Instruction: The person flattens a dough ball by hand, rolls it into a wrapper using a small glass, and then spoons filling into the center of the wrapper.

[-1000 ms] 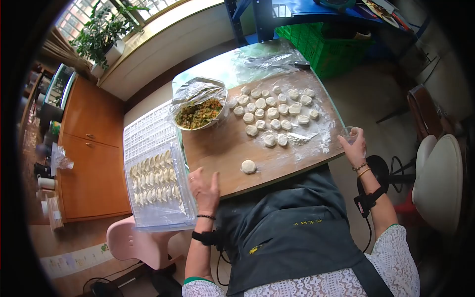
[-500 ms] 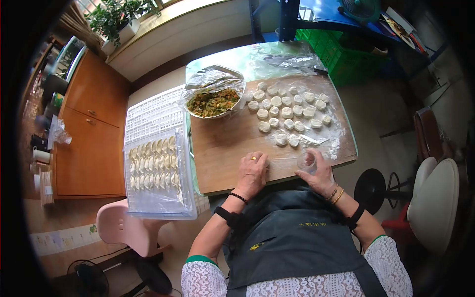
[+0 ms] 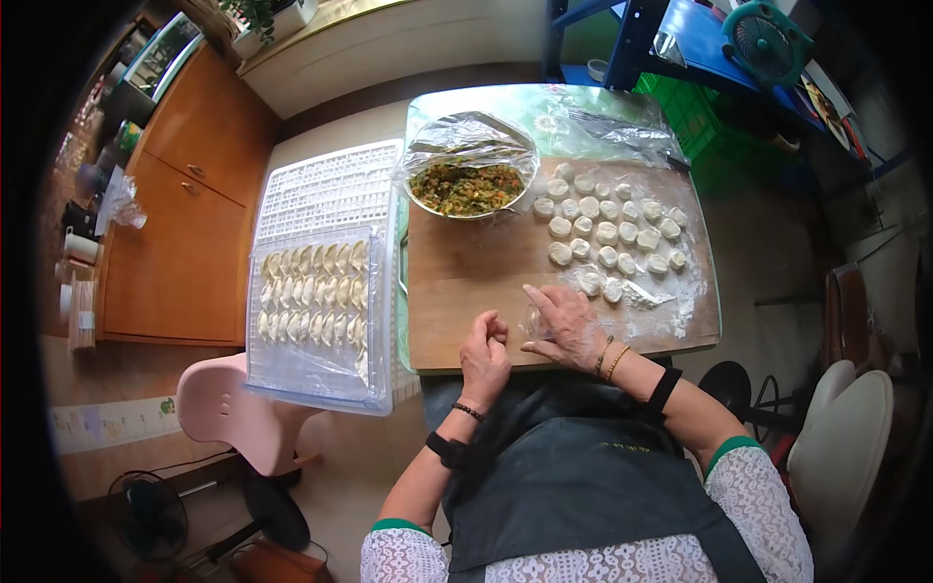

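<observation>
My right hand (image 3: 571, 325) is wrapped round a small clear cup (image 3: 534, 323) low over the wooden board (image 3: 457, 267), near its front edge. Just left of it is my left hand (image 3: 485, 358), its fingers curled inward; whatever may be inside them is hidden. Beyond my right hand, several flattened dough pieces (image 3: 607, 233) lie in rows on the board. Loose flour (image 3: 649, 296) is scattered beside them. At the board's far left stands a bowl of chopped filling (image 3: 466, 188), partly covered by crinkled clear film (image 3: 466, 133).
Left of the table, a tray (image 3: 321, 384) holds rows of folded dumplings (image 3: 316, 291) on a white plastic rack (image 3: 330, 185). A pink stool (image 3: 228, 403) stands below it. Green crates (image 3: 685, 112) and a blue shelf (image 3: 695, 34) are at the back right.
My right hand has moved left with the cup, closer to my left hand. My left hand has turned, its fingers still curled. The view has shifted, so the table appears further right.
</observation>
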A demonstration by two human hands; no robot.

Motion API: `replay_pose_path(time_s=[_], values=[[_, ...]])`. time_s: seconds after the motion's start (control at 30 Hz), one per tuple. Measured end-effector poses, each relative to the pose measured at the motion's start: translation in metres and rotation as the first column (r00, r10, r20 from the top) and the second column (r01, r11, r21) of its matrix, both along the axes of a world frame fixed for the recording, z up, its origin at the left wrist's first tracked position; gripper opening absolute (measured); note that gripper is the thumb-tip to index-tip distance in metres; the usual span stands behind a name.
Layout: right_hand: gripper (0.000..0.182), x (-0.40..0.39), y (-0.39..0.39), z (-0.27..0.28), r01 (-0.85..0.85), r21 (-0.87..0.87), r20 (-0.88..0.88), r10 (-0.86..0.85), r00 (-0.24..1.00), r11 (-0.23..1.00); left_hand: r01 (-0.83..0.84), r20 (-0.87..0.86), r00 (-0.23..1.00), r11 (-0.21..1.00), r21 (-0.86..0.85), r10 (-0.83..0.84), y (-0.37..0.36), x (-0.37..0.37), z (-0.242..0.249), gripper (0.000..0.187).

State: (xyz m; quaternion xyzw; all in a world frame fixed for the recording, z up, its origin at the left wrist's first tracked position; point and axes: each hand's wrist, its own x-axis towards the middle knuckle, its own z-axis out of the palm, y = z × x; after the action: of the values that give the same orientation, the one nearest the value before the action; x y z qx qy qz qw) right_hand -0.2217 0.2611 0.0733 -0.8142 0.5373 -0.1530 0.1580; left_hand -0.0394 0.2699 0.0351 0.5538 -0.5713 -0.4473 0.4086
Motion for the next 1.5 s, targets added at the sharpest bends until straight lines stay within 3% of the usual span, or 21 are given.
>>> replay_pose_path(time_s=[0.03,0.1,0.3,0.4,0.5,0.6,0.7,0.77,0.8,0.9,0.93,1.03,1.17,1.27,1.4,1.5], values=[[0.086,0.000,-0.005,-0.002,0.022,-0.034,0.027,-0.021,0.999,0.999,-0.006,-0.028,1.000,1.000,0.022,0.006,-0.002,-0.002,-0.001,0.031],[0.088,-0.001,-0.012,-0.011,0.062,-0.096,0.082,-0.054,0.995,0.993,0.017,0.091,0.996,0.999,-0.045,-0.012,-0.003,-0.004,-0.001,0.029],[0.084,-0.009,-0.031,-0.024,0.128,0.025,0.168,-0.131,0.977,0.991,0.115,0.415,0.909,0.983,-0.143,-0.046,0.000,-0.023,0.006,0.038],[0.076,-0.015,-0.031,-0.035,0.193,0.089,0.356,-0.212,0.910,0.977,0.206,0.540,0.838,0.963,-0.174,-0.082,-0.007,-0.036,0.014,0.036],[0.071,-0.023,-0.024,-0.031,0.259,-0.006,0.454,-0.228,0.861,0.966,0.311,0.541,0.831,0.913,-0.265,-0.126,-0.011,-0.039,0.010,0.028],[0.069,-0.022,-0.006,0.003,0.135,-0.112,0.324,-0.093,0.942,0.984,0.293,0.349,0.916,0.923,-0.248,-0.197,-0.011,-0.027,0.005,0.027],[0.071,-0.009,0.009,0.006,0.037,-0.111,0.159,-0.019,0.987,0.993,0.088,0.118,0.991,0.975,-0.206,-0.065,-0.012,-0.018,0.000,0.024],[0.072,0.000,0.015,-0.014,0.012,-0.175,0.029,-0.007,1.000,0.984,0.016,0.094,0.996,0.978,-0.208,0.003,-0.010,-0.012,0.004,0.021],[0.073,0.001,0.014,-0.015,0.023,-0.127,0.030,-0.019,0.999,0.992,-0.022,0.082,0.996,0.977,-0.214,0.040,-0.010,-0.011,0.008,0.019],[0.074,-0.005,0.011,-0.011,0.098,-0.179,0.265,-0.048,0.963,0.979,-0.031,0.079,0.996,0.984,-0.173,0.045,-0.010,-0.010,0.021,0.015],[0.074,-0.009,0.014,-0.006,0.178,-0.114,0.338,-0.130,0.932,0.977,-0.002,0.139,0.990,0.984,-0.176,0.027,-0.010,-0.012,0.030,0.016],[0.073,-0.038,0.033,0.007,0.367,0.079,0.514,-0.354,0.781,0.927,0.157,0.267,0.963,0.898,-0.411,-0.046,-0.014,-0.033,0.035,0.018],[0.067,-0.088,0.063,0.016,0.507,0.259,0.640,-0.539,0.547,0.822,0.522,0.421,0.837,0.737,-0.428,-0.349,-0.011,-0.088,0.047,0.029],[0.064,-0.118,0.089,0.013,0.560,0.343,0.685,-0.609,0.401,0.754,0.695,0.463,0.715,0.600,-0.396,-0.523,0.002,-0.130,0.028,0.048],[0.063,-0.142,0.113,0.004,0.593,0.394,0.730,-0.631,0.263,0.702,0.784,0.509,0.609,0.557,-0.273,-0.608,0.009,-0.163,0.016,0.073],[0.064,-0.153,0.115,0.004,0.541,0.492,0.767,-0.634,0.103,0.683,0.728,0.580,0.642,0.636,-0.256,-0.501,0.004,-0.180,0.006,0.073]])
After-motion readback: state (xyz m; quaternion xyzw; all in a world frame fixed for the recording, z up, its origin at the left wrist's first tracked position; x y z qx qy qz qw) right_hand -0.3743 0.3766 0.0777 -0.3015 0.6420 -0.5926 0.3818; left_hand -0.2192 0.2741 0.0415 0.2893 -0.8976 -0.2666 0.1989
